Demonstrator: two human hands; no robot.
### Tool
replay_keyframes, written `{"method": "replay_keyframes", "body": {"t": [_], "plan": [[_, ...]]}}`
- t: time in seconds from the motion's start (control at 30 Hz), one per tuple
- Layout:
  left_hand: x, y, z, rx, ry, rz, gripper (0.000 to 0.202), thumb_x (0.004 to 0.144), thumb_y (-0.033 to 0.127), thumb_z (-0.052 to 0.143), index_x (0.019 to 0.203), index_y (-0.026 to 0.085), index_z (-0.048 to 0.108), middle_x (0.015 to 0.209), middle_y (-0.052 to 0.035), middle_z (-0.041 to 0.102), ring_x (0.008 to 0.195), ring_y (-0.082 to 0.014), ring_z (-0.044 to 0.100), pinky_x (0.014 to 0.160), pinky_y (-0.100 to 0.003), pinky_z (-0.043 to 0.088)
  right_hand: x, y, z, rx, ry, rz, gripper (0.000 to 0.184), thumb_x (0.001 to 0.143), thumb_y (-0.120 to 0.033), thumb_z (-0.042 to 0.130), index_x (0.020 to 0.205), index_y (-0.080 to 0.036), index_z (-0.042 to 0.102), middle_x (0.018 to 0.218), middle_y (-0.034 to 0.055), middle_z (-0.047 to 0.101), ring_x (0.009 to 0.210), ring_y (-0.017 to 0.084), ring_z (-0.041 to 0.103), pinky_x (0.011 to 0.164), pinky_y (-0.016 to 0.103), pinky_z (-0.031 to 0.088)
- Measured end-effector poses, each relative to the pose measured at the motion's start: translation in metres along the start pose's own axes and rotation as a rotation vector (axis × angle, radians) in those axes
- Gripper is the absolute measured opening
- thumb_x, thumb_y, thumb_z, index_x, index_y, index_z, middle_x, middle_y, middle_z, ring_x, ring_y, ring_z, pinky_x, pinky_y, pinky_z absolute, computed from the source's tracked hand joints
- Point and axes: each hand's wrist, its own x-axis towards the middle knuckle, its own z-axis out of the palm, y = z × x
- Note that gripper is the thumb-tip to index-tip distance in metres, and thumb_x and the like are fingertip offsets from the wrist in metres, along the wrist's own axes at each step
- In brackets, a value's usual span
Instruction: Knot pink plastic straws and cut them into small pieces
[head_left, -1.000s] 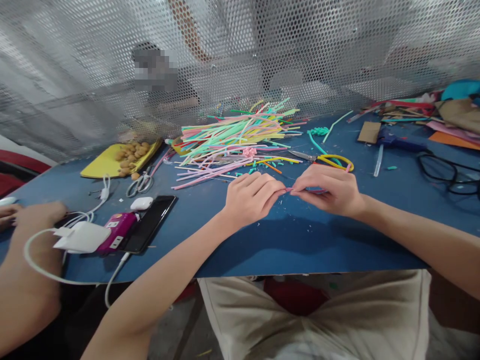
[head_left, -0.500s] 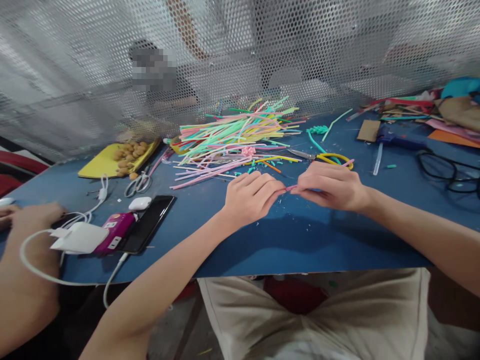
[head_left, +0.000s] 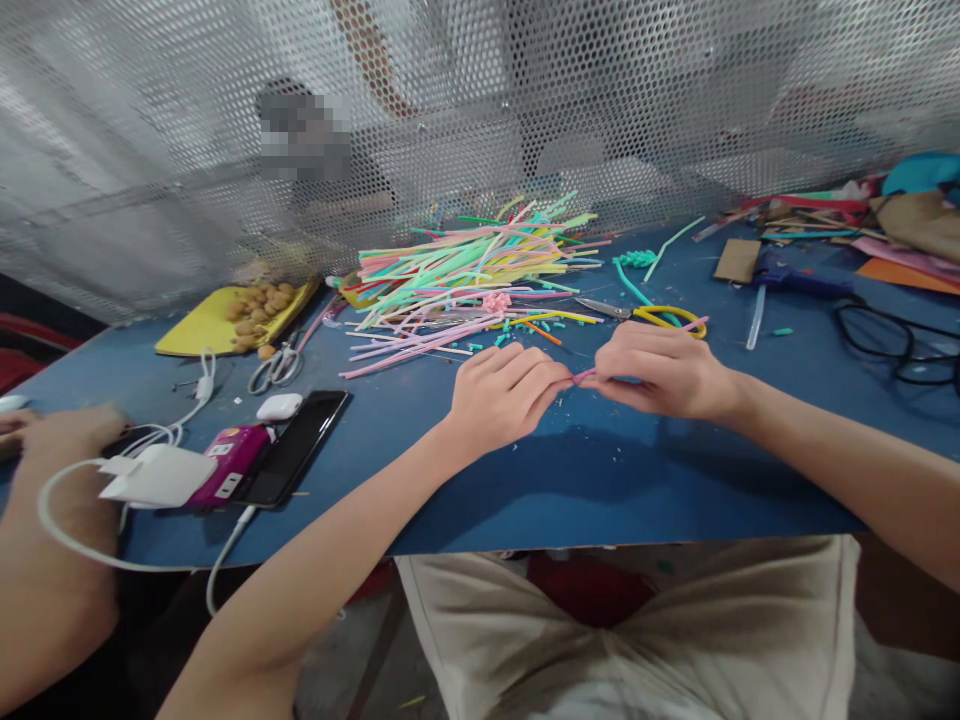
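Note:
Between my hands runs a pink pipe cleaner (head_left: 585, 375), pinched from both sides over the blue table. My left hand (head_left: 506, 392) is closed on one part of it, knuckles up. My right hand (head_left: 660, 370) grips the other part, and a pink end sticks out past its knuckles. Just behind the right hand lie scissors (head_left: 667, 318) with yellow handles. A heap of pastel pipe cleaners (head_left: 472, 265) is spread beyond my hands, with a small pink twisted piece (head_left: 496, 302) at its front. A teal twisted piece (head_left: 636, 259) lies to the right of the heap.
At left are a phone (head_left: 296, 450), a purple power strip (head_left: 232, 465) with a white charger, and a yellow tray (head_left: 199, 322) of small brown fruits. A glue gun (head_left: 802, 280) lies right. Perforated metal (head_left: 465, 120) closes the back. Another person's arm (head_left: 60, 520) rests far left.
Almost nothing differs. Both hands keep their grip on the pink pipe cleaner, and its end by the right hand has shifted very slightly.

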Motion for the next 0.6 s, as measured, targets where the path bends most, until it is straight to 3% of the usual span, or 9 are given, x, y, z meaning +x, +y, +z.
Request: {"method": "replay_keyframes", "body": {"t": [0.2, 0.3, 0.4, 0.6], "plan": [[0.001, -0.002, -0.002, -0.025, 0.015, -0.028, 0.005, 0.094, 0.023, 0.065, 0.097, 0.021, 0.062, 0.087, 0.0008, 0.073, 0.074, -0.0129, 0.062, 0.069, -0.027, 0.044, -0.002, 0.003, -0.001, 0.014, 0.014, -0.012, 0.016, 0.09, -0.013, 0.067, 0.087, -0.023, 0.055, 0.08, 0.0008, 0.066, 0.074, 0.014, 0.06, 0.07, 0.03, 0.052], [-0.001, -0.009, -0.004, -0.041, 0.048, -0.071, 0.004, 0.094, 0.02, 0.063, 0.097, 0.021, 0.062, 0.088, 0.0003, 0.073, 0.078, -0.0128, 0.065, 0.072, -0.027, 0.046, -0.003, 0.005, -0.005, 0.03, 0.063, 0.088, 0.019, 0.088, -0.016, 0.07, 0.082, -0.023, 0.053, 0.077, -0.0002, 0.063, 0.071, 0.013, 0.058, 0.068, 0.029, 0.051], [-0.003, -0.015, -0.004, -0.034, 0.062, -0.089, 0.003, 0.094, 0.021, 0.063, 0.097, 0.021, 0.063, 0.089, -0.0004, 0.074, 0.079, -0.0131, 0.066, 0.073, -0.027, 0.047, -0.003, 0.008, -0.008, 0.033, 0.065, 0.165, 0.015, 0.087, -0.022, 0.072, 0.087, -0.023, 0.058, 0.081, 0.0017, 0.065, 0.074, 0.015, 0.061, 0.071, 0.031, 0.053], [-0.004, -0.017, 0.0, -0.014, 0.033, -0.097, 0.004, 0.093, 0.022, 0.066, 0.096, 0.021, 0.065, 0.089, 0.0011, 0.074, 0.08, -0.0129, 0.067, 0.074, -0.026, 0.048, -0.005, 0.012, -0.003, -0.069, 0.018, 0.095, 0.018, 0.09, -0.019, 0.069, 0.108, -0.023, 0.069, 0.09, 0.003, 0.074, 0.082, 0.016, 0.068, 0.08, 0.032, 0.054]]}}
